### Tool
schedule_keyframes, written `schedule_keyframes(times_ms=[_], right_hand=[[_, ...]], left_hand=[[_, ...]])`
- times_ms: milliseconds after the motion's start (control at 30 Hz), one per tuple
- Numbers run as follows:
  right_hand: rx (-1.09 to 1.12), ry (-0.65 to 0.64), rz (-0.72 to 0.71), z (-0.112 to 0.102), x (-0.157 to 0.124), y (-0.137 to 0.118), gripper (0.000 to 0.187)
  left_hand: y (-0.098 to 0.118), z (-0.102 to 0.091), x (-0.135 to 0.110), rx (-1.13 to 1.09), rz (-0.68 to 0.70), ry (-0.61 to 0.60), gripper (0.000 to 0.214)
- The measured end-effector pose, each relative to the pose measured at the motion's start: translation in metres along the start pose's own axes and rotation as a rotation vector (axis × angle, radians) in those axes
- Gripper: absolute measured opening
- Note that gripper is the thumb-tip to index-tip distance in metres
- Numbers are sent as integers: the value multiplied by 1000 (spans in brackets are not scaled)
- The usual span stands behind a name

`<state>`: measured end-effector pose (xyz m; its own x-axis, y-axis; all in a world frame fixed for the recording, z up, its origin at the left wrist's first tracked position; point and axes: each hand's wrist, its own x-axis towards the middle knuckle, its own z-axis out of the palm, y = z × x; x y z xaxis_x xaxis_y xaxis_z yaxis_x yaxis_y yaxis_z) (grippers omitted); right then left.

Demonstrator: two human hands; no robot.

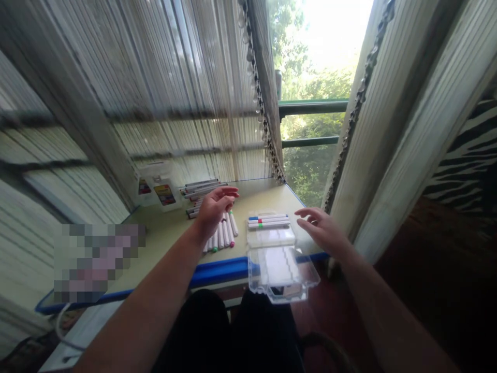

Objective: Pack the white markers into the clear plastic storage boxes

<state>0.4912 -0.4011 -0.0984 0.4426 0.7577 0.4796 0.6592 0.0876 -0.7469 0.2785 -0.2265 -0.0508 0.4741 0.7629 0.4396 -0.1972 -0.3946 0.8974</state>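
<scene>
My left hand (215, 206) hovers palm-down over a row of white markers (224, 233) lying on the table, its fingers loosely curled and holding nothing. My right hand (322, 228) is held flat with fingers spread, just right of a clear plastic case (272, 243). The case is open, with three markers (268, 221) with blue, red and green caps lying in its far end. Its clear lid (285, 280) hangs over the table's front edge.
The beige table (163, 243) has a blue front edge. More markers (202, 190) and small packets (165, 194) lie at the back left. Striped curtains hang on both sides of a window (310, 140). A blurred patch covers the table's left.
</scene>
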Motion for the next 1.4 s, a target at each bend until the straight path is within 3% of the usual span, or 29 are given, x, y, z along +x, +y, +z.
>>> schedule_keyframes(times_ms=[100, 167, 333, 400, 533, 700, 867, 1033, 1233, 1400], right_hand=[[-21, -42, -74, -8, -10, -32, 25], [-88, -108, -131, 0, -12, -57, 22], [-356, -338, -249, 57, 5, -100, 18], [-498, -431, -249, 82, 15, -105, 20], [-727, -495, -185, 117, 30, -106, 23], [-848, -510, 11, 135, 41, -107, 19], [-860, -467, 100, 145, 50, -101, 28], [-815, -363, 152, 136, 51, -98, 32], [-616, -257, -25, 91, 35, -87, 18], [-278, -49, -23, 55, 17, -58, 20]], left_hand=[[10, -14, 4, 83, -28, -59, 27], [13, -20, 9, 155, -27, -78, 26], [0, -25, 28, 195, -86, -36, 22], [-9, -26, 32, 167, -86, -14, 21], [-28, -29, 33, 122, -67, -63, 21], [-43, -31, 34, 137, -32, -73, 19], [-48, -29, 35, 199, -6, -74, 18], [-47, -29, 32, 348, 32, -69, 21], [-41, -32, 26, 749, 316, -174, 37], [-38, -27, 15, 821, 409, -314, 31]])
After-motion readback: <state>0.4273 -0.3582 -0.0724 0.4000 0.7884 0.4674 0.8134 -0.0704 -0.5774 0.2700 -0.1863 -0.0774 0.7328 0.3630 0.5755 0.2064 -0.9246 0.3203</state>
